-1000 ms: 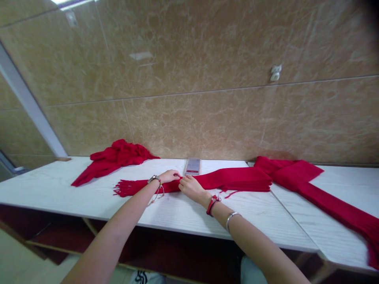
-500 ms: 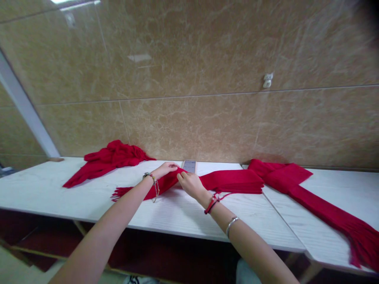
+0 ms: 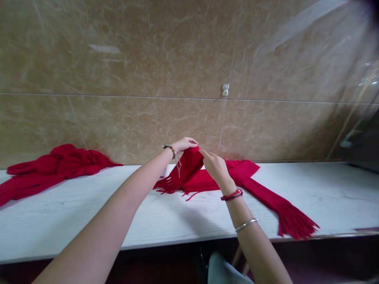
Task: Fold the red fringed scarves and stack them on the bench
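Observation:
A red fringed scarf [image 3: 189, 163] is lifted off the tabletop, gripped from both sides at its raised fold. My left hand [image 3: 185, 144] pinches the upper left of that fold. On the fold's right side, my right hand [image 3: 215, 165] has its fingertips closed on the cloth. The fringe hangs at the lower left, over more red fabric lying flat below. Just right of my hands lies another red scarf [image 3: 269, 195], one fringed end spread toward the front edge. Where the two fabrics meet is hidden behind my right hand.
A crumpled heap of red cloth [image 3: 62, 163] lies on the left of the white tabletop [image 3: 142, 225]. Behind rises a tan marbled wall [image 3: 148, 118] bearing a small white cat-shaped piece [image 3: 225, 90]. A pale rounded object [image 3: 225, 272] is below the front edge.
Both hands have raised the scarf's fold and carried its fringed left end rightward over the rest. The view has turned right, and the phone is now mostly hidden.

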A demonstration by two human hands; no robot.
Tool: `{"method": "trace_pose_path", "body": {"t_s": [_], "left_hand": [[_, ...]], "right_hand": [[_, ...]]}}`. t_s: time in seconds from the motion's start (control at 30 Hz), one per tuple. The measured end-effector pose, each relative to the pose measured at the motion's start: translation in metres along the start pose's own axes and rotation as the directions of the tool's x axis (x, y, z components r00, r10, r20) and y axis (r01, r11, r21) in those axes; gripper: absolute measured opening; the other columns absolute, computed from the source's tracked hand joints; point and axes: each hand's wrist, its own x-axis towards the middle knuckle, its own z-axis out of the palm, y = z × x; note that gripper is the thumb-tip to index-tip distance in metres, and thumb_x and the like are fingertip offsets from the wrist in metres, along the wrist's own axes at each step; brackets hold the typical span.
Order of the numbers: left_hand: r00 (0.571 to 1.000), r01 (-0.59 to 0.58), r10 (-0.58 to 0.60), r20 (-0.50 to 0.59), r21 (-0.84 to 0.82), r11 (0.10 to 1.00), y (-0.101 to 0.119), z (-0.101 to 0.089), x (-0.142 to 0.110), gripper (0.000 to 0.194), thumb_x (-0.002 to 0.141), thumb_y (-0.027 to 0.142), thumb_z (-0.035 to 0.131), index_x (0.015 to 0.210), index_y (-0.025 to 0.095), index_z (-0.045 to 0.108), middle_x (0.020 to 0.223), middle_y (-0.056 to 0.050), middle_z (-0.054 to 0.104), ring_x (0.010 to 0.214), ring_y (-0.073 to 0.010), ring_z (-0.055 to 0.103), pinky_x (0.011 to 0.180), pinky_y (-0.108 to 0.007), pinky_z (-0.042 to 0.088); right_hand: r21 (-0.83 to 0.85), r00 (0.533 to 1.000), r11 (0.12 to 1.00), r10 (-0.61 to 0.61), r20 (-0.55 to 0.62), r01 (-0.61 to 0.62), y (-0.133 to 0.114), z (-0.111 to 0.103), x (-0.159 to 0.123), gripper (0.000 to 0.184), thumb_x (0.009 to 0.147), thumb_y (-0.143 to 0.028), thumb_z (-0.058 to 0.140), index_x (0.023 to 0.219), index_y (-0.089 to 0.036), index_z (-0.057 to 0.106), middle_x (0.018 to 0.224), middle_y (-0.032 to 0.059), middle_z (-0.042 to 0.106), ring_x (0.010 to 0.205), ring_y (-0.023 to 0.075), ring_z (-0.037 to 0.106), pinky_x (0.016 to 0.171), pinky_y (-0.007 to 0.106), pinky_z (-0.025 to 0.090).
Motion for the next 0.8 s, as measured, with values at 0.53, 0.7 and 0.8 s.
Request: {"method": "trace_pose_path", "body": {"t_s": [0.53, 0.7, 0.8], "left_hand": [[0.998, -0.003, -0.034, 0.053, 0.585, 0.811, -0.043, 0.076, -0.106, 0.059, 0.084, 0.039, 0.047, 0.135, 0.013, 0.034, 0.142, -0.016, 0.031, 0.128, -0.0247, 0.033, 0.103, -0.033, 0.026], [0.998, -0.028, -0.01, 0.058, 0.618, 0.786, -0.053, 0.074, -0.119, 0.051, 0.085, 0.025, 0.041, 0.133, 0.012, 0.036, 0.141, -0.013, 0.035, 0.129, -0.0209, 0.031, 0.105, -0.029, 0.024], [0.998, -0.057, 0.039, 0.043, 0.624, 0.779, -0.055, 0.075, -0.124, 0.052, 0.085, 0.025, 0.039, 0.135, 0.012, 0.033, 0.142, -0.013, 0.031, 0.13, -0.0203, 0.03, 0.105, -0.029, 0.024]], "right_hand": [[0.005, 0.974, 0.996, -0.083, 0.213, 0.084, 0.05, 0.069, -0.024, 0.04, 0.088, -0.013, 0.034, 0.124, -0.022, 0.05, 0.12, 0.0102, 0.056, 0.103, 0.02, 0.053, 0.082, 0.03, 0.045], [0.009, 0.983, 0.999, 0.033, 0.18, -0.035, 0.05, 0.072, -0.025, 0.041, 0.089, -0.012, 0.031, 0.127, -0.018, 0.046, 0.109, 0.0114, 0.063, 0.093, 0.0175, 0.061, 0.075, 0.027, 0.047], [0.039, 0.996, 0.998, 0.044, 0.083, -0.047, 0.055, 0.066, -0.026, 0.041, 0.088, -0.01, 0.032, 0.127, -0.016, 0.045, 0.114, 0.0117, 0.062, 0.096, 0.0175, 0.061, 0.077, 0.025, 0.047]]}}
